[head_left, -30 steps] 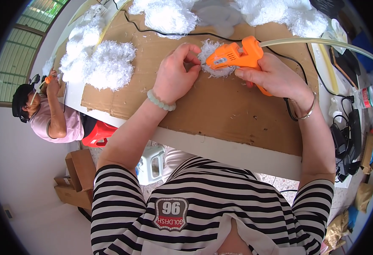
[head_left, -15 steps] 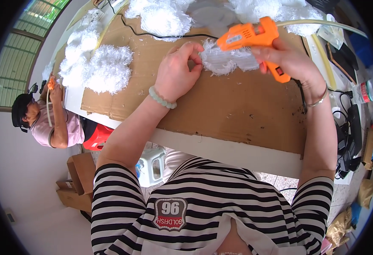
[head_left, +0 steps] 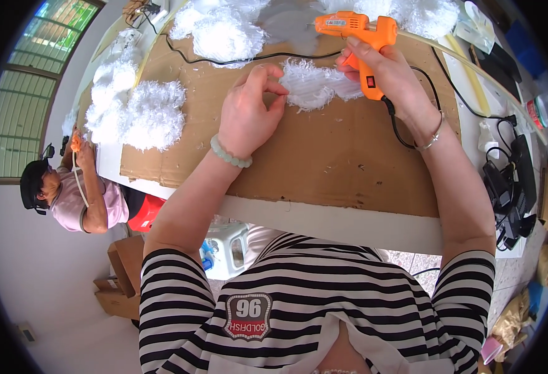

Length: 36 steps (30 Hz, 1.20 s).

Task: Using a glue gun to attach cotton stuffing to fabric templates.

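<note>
In my right hand [head_left: 395, 75] is an orange hot glue gun [head_left: 366, 47], my fingers wrapped round its grip. Its nozzle points left, above the cardboard, and a long pale glue stick runs out of its back. Below the gun lies a white fringed piece [head_left: 314, 87] with fluffy edges. The thumb and fingers of my left hand [head_left: 252, 103] are curled together at that piece's left end, seeming to pinch its edge. The right end of the piece is partly hidden by my right hand and the gun.
Brown cardboard [head_left: 324, 162] covers the white table. Fluffy white bundles [head_left: 155, 115] lie left and at the back. A black cord [head_left: 224, 62] crosses behind my hands. Adapters [head_left: 504, 193] and a bottle [head_left: 536, 112] are at right. Another person [head_left: 83, 193] works at far left, holding an orange tool.
My right hand has raised the glue gun up and away from the fringed piece, turning its grip more upright. My left hand stays by the piece's left end.
</note>
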Available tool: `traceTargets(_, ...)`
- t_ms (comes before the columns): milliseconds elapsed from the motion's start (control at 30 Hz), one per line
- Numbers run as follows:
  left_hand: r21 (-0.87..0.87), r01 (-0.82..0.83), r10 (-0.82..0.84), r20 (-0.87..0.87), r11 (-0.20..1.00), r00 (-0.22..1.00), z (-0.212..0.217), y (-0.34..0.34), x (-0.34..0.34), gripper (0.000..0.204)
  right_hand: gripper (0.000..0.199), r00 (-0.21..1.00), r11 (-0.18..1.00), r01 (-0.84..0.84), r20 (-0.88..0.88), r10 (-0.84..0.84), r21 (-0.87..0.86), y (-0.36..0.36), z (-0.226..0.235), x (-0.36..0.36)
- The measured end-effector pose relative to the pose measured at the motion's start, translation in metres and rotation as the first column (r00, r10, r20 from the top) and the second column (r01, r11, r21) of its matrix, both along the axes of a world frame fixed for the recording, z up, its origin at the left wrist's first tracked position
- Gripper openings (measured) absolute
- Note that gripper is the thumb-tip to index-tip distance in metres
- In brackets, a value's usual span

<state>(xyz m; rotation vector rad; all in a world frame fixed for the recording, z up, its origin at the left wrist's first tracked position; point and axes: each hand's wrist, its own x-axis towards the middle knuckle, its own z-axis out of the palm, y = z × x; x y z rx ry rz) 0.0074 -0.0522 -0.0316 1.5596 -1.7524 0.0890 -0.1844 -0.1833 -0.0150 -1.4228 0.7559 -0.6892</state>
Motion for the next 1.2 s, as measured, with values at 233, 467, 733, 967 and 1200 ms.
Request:
traceTargets(233, 0.155, 0.029, -0.031, 0.008, 0.988, 1.000, 0.009, -0.028, 0.000, 0.037, 0.032, 0.999, 0.998, 0.053, 0.010, -0.053, 0.024, 0.003, -0.001, 0.000)
traceTargets(467, -0.041, -0.034, 0.013, -0.430, 0.999, 0.903, 0.028, -0.038, 0.009, 0.031, 0.033, 1.000, 1.000, 0.020, 0.017, -0.020, 0.020, 0.000, -0.003, -0.003)
traceTargets(733, 0.011, 0.070, -0.070, -0.043, 0.997, 0.997, 0.006, -0.004, -0.001, 0.031, 0.035, 1.000, 1.000, 0.005, -0.031, -0.004, 0.012, -0.003, -0.004, -0.003)
traceTargets(967, -0.100, 0.158, -0.154, 0.051, 0.982, 0.987, 0.020, -0.022, -0.011, 0.035, 0.035, 0.985, 0.994, 0.031, 0.164, -0.048, 0.101, -0.004, -0.005, -0.006)
traceTargets(1200, -0.091, -0.032, -0.012, -0.446, 0.995, 0.895, 0.035, -0.019, 0.013, 0.024, 0.033, 0.915, 0.987, 0.142, 0.372, -0.158, 0.068, -0.014, 0.009, -0.010)
